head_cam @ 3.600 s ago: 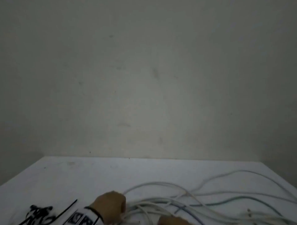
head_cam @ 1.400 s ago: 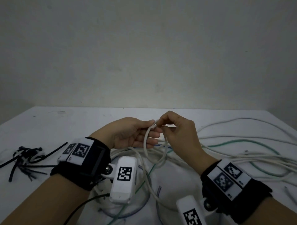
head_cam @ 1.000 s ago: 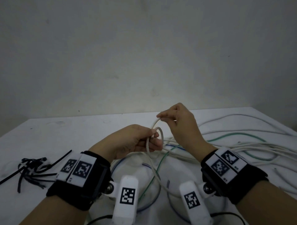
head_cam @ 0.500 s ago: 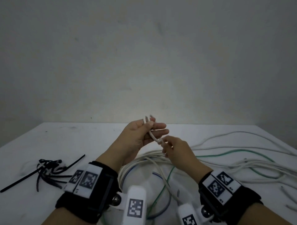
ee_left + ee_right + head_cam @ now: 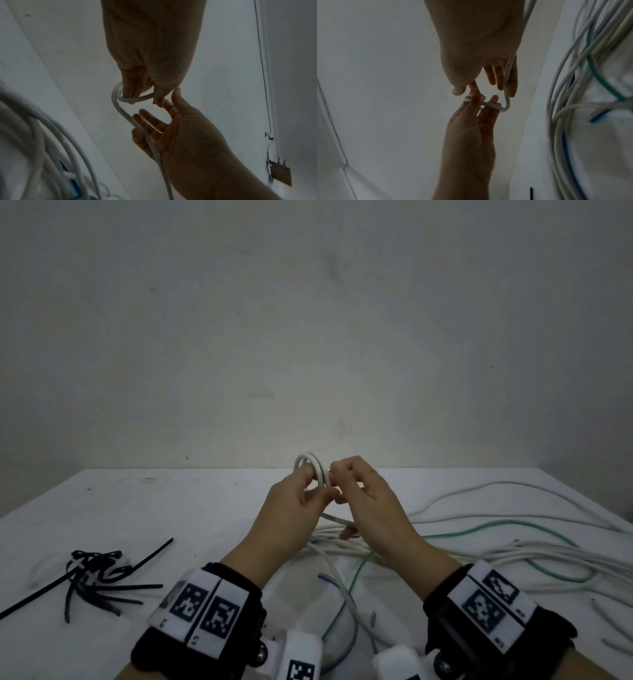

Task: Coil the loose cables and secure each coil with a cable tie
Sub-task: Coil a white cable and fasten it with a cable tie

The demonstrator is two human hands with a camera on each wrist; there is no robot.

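A small coil of white cable stands above the table, and my left hand grips it with thumb and fingers curled through the loops. My right hand is beside it, index tip touching the left thumb. The cable's free run lies across the right hand's straight fingers and drops to the loose cables on the table. A bunch of black cable ties lies on the table at the left, apart from both hands.
Several loose white cables, a green one and a blue one sprawl over the right and middle of the white table. A plain wall stands close behind the table's far edge.
My right hand has come up from below to the left hand's fingertips, bringing cable with it. The left hand now holds a round coil instead of a short bent end.
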